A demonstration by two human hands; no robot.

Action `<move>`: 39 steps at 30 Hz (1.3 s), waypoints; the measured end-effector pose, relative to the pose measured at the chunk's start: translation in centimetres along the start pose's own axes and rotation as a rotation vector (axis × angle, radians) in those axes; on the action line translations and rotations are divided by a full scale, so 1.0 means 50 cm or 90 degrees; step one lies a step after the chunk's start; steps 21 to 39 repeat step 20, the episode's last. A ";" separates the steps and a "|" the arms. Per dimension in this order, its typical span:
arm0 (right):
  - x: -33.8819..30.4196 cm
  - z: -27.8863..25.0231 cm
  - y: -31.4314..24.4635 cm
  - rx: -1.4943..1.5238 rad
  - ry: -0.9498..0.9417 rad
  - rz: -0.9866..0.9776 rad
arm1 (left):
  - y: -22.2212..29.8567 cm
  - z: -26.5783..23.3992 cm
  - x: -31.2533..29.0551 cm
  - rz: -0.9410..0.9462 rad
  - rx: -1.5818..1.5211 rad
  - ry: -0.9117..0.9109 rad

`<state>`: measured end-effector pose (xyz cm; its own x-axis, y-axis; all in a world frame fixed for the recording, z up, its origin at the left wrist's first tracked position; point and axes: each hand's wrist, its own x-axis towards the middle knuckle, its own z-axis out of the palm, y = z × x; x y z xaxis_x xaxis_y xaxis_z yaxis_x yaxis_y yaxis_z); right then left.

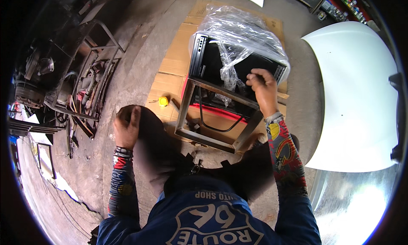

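Note:
My right hand (263,92) is raised over the right side of a black boxy appliance (212,66). Its fingers are curled together, and whether anything small is between them is hidden. Crumpled clear plastic wrap (242,26) covers the appliance's far side, and a loose strand hangs over its dark top. A rectangular metal frame (184,111) leans against the near side, just below my right hand. Through the frame show a bent black hose or cable (203,117) and a red edge (227,113). My left hand (126,127) rests closed on my left knee, with nothing visible in it.
Flattened cardboard (170,70) lies under the appliance, with a small yellow round object (163,101) on it. A large white curved body panel (357,96) stands on the right. Metal racks with scrap parts (91,75) fill the left. Bottles line a shelf (350,7) at far right.

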<state>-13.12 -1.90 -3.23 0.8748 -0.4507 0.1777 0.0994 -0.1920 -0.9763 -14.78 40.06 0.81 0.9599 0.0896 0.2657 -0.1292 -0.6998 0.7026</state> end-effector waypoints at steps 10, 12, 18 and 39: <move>-0.054 0.080 0.101 -0.095 -0.533 0.148 | 0.014 0.099 0.084 0.064 0.443 -0.215; -0.016 0.090 0.120 -0.086 -0.624 0.253 | 0.033 0.087 0.101 0.049 0.399 -0.253; -0.076 0.126 0.218 -0.068 -0.660 0.415 | 0.048 0.019 0.088 -0.100 0.316 -0.378; -0.144 0.138 0.238 -0.002 -0.710 0.584 | 0.029 -0.001 0.058 -0.111 0.237 -0.377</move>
